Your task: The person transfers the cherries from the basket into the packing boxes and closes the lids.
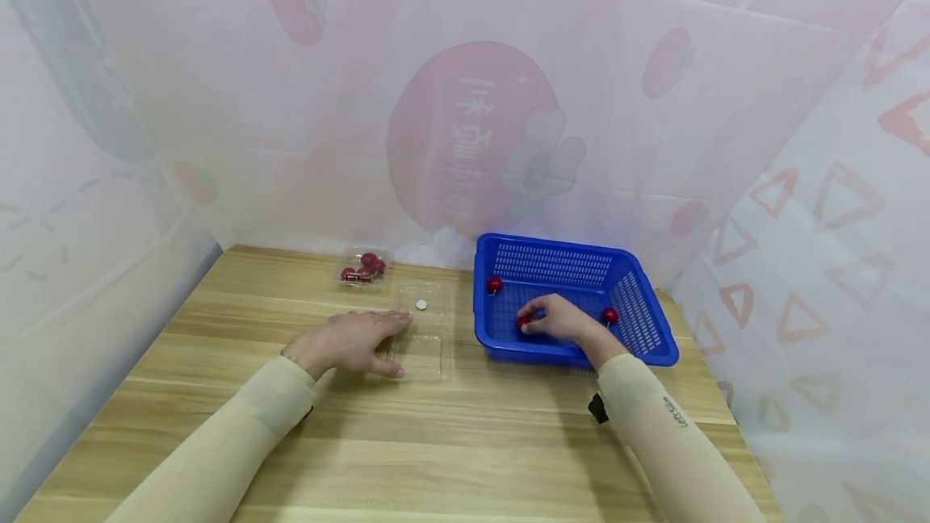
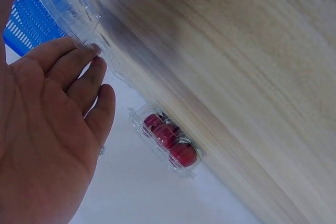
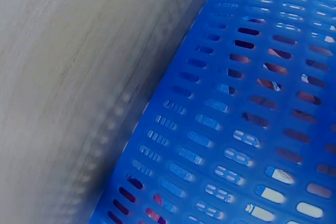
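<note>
Blue basket [image 1: 574, 356] sits on R side of table [image 1: 407, 442], w/ R hand [image 1: 558, 318] reaching in over near rim. R fingers are curled & pinch a red fruit [image 1: 522, 322] low in the basket, toward its L side. Two other red fruits lie in there too: one by the back-L corner [image 1: 494, 285], one to R of the hand [image 1: 610, 315], both apart from it.

L hand [image 1: 354, 340] is at L edge of an open clear container [image 1: 420, 357], approx. mid-table; fingers fairly straight & close tog., thumb spread apart, nothing gripped. Can't tell if they press on the plastic. White spot [image 1: 421, 305] shows in container's back half.

Behind L hand, near back edge of table, is a clear box [image 1: 363, 267] w/ several red fruits inside. R wrist cam sees mostly basket's slotted wall, hand only in bits thru the slots. Pale curtain [image 1: 349, 103] w/ pink prints hangs behind.
</note>
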The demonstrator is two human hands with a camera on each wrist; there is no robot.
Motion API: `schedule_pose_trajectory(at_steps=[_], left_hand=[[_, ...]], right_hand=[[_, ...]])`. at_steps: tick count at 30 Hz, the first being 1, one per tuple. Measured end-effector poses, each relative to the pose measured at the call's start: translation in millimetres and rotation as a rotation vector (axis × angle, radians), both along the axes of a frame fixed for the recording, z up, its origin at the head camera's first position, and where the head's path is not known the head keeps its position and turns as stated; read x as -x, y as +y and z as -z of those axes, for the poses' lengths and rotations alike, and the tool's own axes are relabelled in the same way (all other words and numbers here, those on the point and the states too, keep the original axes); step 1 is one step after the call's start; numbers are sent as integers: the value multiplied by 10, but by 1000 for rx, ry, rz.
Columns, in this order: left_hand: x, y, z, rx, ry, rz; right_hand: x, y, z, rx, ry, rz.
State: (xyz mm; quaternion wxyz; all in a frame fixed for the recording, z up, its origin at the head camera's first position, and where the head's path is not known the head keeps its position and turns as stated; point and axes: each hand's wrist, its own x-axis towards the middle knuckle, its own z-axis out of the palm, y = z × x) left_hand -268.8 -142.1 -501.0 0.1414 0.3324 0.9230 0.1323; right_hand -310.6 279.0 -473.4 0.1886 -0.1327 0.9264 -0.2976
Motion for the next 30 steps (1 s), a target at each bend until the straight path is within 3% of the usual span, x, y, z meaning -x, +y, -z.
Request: schedule_pose_trajectory(at_steps=[19,30], left_hand=[[-18,-2,-4,5,-2,-11],[-12,8,-7,1,2,-8]], right_hand=[[-27,-20,-170,317,-189,129],[-114,-187,-399,467,-199,91]])
